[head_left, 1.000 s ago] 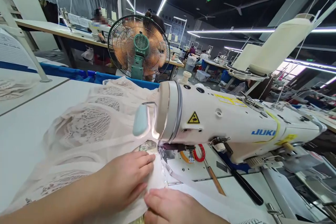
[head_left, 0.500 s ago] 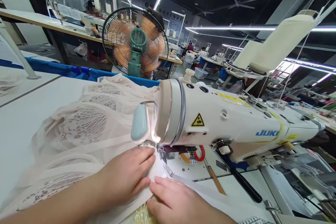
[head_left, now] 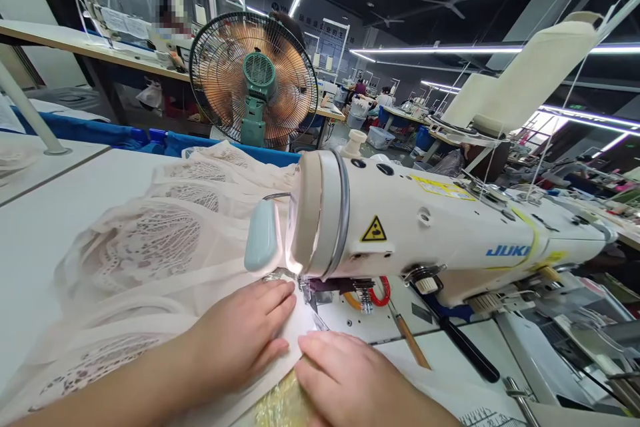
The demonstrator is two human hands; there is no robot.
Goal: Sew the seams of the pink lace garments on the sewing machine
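A white sewing machine stands in front of me with white lace-patterned fabric spread from its needle area out to the left. My left hand lies flat on the fabric, fingertips close beside the presser foot. To its right, my right hand has its fingers closed on the fabric's near edge, just before the foot. Its thumb side faces a yellowish, shiny patch on the table. What lies beneath the right palm is hidden.
Right of the needle lie a wooden-handled tool, red-rimmed scissors handles and a black lever. A pale blue lamp-like piece juts from the machine head. Behind stands a green fan; a co-worker sits at the far left table.
My right hand has shifted slightly right, widening the gap to my left hand, and more of the yellowish patch shows. The left hand stays on the fabric. The view has moved a little.
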